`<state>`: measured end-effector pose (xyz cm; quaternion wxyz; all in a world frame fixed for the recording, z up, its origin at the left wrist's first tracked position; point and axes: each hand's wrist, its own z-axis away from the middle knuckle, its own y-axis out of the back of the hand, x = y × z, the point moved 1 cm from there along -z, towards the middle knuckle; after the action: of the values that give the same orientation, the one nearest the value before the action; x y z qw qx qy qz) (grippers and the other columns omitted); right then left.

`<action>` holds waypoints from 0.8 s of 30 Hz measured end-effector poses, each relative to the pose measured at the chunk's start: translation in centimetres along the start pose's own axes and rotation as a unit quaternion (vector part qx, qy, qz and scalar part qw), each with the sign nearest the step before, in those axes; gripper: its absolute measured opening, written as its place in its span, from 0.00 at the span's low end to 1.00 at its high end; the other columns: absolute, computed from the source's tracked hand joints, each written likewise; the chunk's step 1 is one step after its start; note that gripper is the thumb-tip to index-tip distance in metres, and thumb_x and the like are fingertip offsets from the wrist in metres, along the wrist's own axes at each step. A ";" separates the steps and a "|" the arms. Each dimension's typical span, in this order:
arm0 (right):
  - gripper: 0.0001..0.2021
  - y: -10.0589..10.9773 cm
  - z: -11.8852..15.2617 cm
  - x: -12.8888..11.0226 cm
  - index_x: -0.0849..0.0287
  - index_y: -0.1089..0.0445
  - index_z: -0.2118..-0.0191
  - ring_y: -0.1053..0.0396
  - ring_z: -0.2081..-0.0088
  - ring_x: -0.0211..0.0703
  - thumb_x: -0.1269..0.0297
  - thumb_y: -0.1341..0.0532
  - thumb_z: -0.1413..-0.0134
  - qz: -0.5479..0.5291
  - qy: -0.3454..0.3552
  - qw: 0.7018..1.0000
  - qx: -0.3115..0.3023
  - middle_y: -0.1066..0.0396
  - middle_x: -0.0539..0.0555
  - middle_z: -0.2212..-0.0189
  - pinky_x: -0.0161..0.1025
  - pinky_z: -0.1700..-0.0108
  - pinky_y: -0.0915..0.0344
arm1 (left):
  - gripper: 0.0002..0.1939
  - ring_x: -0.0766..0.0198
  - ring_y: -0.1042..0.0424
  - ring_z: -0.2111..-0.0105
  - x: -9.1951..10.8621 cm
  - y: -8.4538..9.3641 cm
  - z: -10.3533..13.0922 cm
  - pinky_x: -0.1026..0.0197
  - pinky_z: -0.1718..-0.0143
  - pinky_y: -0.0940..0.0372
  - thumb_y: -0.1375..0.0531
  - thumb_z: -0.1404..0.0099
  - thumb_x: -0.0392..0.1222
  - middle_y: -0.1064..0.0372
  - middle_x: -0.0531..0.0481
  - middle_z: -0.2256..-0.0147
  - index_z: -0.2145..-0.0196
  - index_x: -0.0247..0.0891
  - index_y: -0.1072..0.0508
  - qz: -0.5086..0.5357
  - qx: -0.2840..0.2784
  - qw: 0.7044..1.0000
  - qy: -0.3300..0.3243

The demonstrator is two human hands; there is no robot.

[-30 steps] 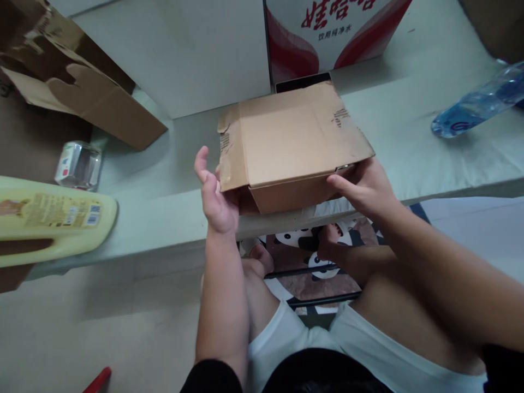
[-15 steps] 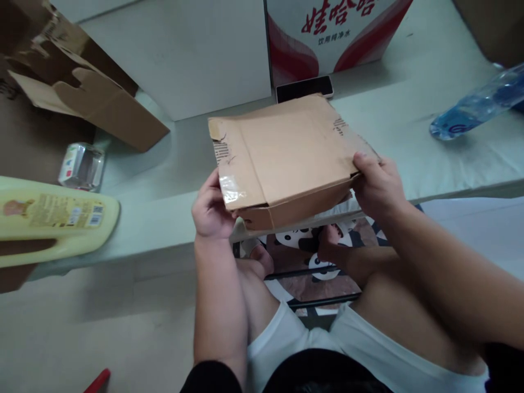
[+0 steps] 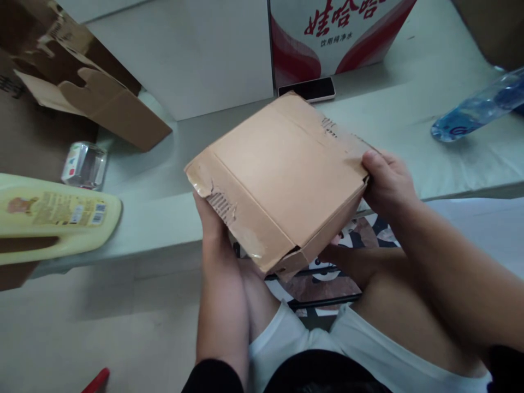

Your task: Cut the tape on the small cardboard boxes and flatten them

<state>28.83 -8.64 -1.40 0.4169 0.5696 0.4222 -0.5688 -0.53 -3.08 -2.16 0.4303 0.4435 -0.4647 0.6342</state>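
Observation:
A brown cardboard box [image 3: 282,174] with torn, taped flaps is held up over the table's front edge, turned at an angle. My left hand [image 3: 210,215] supports its left side, with the fingers mostly hidden beneath the flap. At the right corner my right hand [image 3: 387,177] grips the box, thumb on top and fingers below. Clear tape shines on the near left flap, and a small gap shows at the near corner.
On the pale green table [image 3: 159,218] are a yellow bottle [image 3: 61,218], a clear container [image 3: 84,165], an opened carton [image 3: 118,114], a phone [image 3: 313,90], a white box [image 3: 196,60], a red-and-white box [image 3: 333,41] and a blue-tinted plastic bottle [image 3: 470,114].
The box has rotated, its left flap swinging down and toward me. My left hand has shifted beneath the left side, hiding its fingers. My right hand moved slightly right.

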 end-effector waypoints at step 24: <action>0.15 0.6 -1.2 1.1 0.54 0.25 0.64 0.29 0.55 0.49 0.50 0.31 0.54 0.057 0.005 0.997 -0.049 0.26 0.53 0.60 0.49 0.52 0.29 | 0.11 0.46 0.21 0.57 -0.1 -2.0 1.1 0.47 0.56 0.25 0.33 0.57 0.43 0.23 0.48 0.75 0.74 0.38 0.25 -0.012 -0.103 0.983 0.153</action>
<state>29.78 -7.71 -2.54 0.4746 0.5743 0.4183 -0.5196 1.61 -3.79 -1.61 0.5474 0.3001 -0.4509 0.6380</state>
